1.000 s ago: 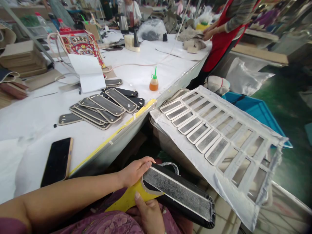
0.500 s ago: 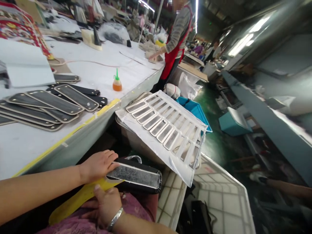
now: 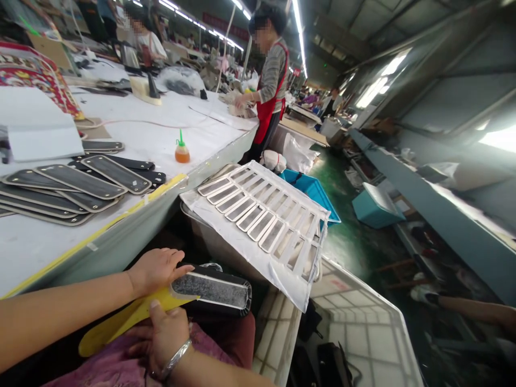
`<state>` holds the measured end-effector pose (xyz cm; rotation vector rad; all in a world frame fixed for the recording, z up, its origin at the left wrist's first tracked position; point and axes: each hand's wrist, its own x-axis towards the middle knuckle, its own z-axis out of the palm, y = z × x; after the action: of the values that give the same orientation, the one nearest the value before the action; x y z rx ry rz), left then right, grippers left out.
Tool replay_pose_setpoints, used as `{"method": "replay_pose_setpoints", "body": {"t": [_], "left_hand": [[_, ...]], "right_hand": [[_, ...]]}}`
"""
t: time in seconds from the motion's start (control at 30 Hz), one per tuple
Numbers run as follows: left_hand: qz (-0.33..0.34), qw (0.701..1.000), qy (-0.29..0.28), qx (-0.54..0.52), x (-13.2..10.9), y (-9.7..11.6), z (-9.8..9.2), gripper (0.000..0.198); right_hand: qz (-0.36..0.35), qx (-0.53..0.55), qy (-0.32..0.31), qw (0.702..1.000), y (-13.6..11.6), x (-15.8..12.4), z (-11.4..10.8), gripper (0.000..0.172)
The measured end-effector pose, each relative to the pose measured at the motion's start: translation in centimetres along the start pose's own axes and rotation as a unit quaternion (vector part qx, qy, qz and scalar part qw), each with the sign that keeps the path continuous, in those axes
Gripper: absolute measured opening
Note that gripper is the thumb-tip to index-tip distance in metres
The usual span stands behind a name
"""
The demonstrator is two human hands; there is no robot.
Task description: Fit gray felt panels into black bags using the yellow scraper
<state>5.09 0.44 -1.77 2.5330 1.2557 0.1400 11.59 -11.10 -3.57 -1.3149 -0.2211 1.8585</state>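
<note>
A black strap piece with a grey glued middle (image 3: 212, 290) lies across my lap on a yellow board (image 3: 121, 322). My left hand (image 3: 155, 269) rests on the piece's near end with its fingers stretched flat over it. Below it, my right hand (image 3: 161, 336), wearing a silver bracelet, grips the yellow board with the thumb pressed on top and the fingers underneath. Several similar grey-centred pieces (image 3: 80, 185) lie fanned out on the white table (image 3: 36, 242) to my left.
An orange glue bottle (image 3: 182, 153) stands near the table's yellow-taped edge (image 3: 133, 207). A white stencil sheet with slots (image 3: 262, 215) leans over a metal bin on the right. Beyond are a blue bin (image 3: 310, 188), a white crate (image 3: 363, 322) and a person in a red apron (image 3: 270, 80).
The view has swung up and to the right, so the phone has left the picture. My left fingers went from curled over the piece's edge to flat on it.
</note>
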Motion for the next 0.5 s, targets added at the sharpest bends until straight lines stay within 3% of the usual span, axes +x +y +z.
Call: {"method": "replay_pose_setpoints", "body": {"t": [0.07,0.13,0.17,0.23,0.3,0.33,0.4,0.5], "left_hand": [[-0.013,0.995,-0.006,-0.097,-0.1,-0.1,-0.2,0.050],[-0.058,0.962,-0.014,-0.265,-0.5,-0.8,-0.6,0.054],[-0.090,0.926,-0.013,-0.366,-0.8,-1.3,-0.8,0.058],[-0.154,0.825,-0.002,-0.544,-1.9,-2.7,-1.3,0.064],[-0.193,0.736,0.009,-0.649,-3.3,-4.2,-1.6,0.066],[-0.205,0.709,0.012,-0.675,-4.2,-4.7,-1.6,0.064],[-0.221,0.681,0.014,-0.698,-5.7,-5.3,-1.3,0.058],[-0.198,0.666,0.011,-0.719,-7.2,-4.9,-0.4,0.048]], "right_hand": [[-0.057,-0.041,-0.014,0.997,-0.6,-0.9,-0.5,0.025],[-0.113,-0.076,-0.010,0.991,-1.7,-2.3,-1.5,0.037],[-0.141,-0.093,0.013,0.986,-2.5,-3.1,-2.4,0.040],[-0.233,-0.066,0.067,0.968,-4.6,-4.6,-4.8,0.037],[-0.293,0.011,0.108,0.950,-7.1,-5.6,-7.8,0.032],[-0.318,0.063,0.132,0.937,-8.4,-5.9,-9.3,0.031],[-0.323,0.122,0.157,0.925,-10.4,-6.2,-12.0,0.035],[-0.320,0.138,0.143,0.926,-12.1,-6.2,-14.8,0.036]]}}
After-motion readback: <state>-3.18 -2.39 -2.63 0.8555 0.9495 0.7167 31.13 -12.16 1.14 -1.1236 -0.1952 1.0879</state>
